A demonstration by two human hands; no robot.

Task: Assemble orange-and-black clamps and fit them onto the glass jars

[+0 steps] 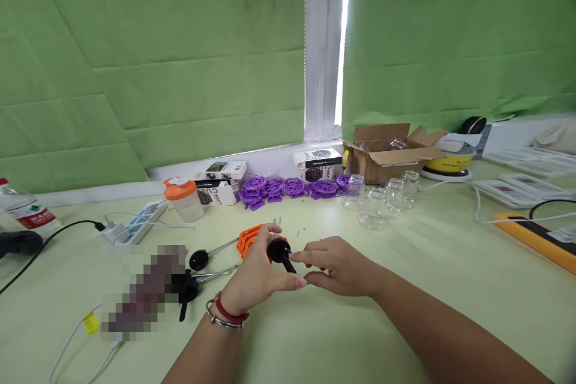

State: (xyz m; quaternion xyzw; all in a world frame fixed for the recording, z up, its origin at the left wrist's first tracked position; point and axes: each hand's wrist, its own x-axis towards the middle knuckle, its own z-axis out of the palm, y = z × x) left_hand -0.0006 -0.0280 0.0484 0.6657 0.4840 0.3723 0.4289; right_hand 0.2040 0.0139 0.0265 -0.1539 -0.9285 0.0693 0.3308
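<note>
Both hands meet over the surface (pixel 450 252), near the front edge. The left hand (pixel 254 276) is curled shut round the disc head of a black knob piece (pixel 279 250), thumb on top. The right hand (pixel 338 265) has its fingertips (pixel 310 259) pinched together on the lower end of the piece's stem. The piece is held in the air between the two hands, stem tilted down toward the right, clear of the surface.

An orange part (pixel 248 237) lies just behind the left hand, partly hidden. Two similar black tools (pixel 198 259) with metal shafts lie to the left of it. Small screws or pins (pixel 300 230) are scattered near, too small to tell which. Well back are purple parts (pixel 288 187), glass jars (pixel 377 203) and a cardboard box (pixel 387 153).

On handling, as a judgement: the left hand seems best kept as the steady anchor on the head while the right does the fine work on the stem. A light pinch should do, with the stem in line with the head so it doesn't slip. Working low over the surface means a drop stays near.
</note>
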